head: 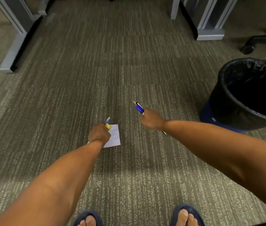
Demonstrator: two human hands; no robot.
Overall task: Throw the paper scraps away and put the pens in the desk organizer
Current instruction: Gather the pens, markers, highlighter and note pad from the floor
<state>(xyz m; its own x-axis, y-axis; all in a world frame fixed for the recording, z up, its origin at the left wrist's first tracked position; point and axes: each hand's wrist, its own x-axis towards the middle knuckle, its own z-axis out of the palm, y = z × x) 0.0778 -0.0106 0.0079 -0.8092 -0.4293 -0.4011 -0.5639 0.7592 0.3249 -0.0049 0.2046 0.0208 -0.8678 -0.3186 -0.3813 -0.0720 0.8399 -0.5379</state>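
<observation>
Gathering off the carpet: both hands full.
My left hand (99,134) pinches pens (107,122) and a paper scrap (114,137); my right hand (152,120) grips more pens (139,108). Next: drop the scrap in the bin (236,110), near right.

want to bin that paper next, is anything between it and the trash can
Nothing visible: bare carpet lies between the paper scrap by the left hand and the open trash can at right.

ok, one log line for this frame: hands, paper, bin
left hand: holds pens, at paper scrap on carpet | right hand: holds pens | trash bin: right, no scraps visible inside
</observation>
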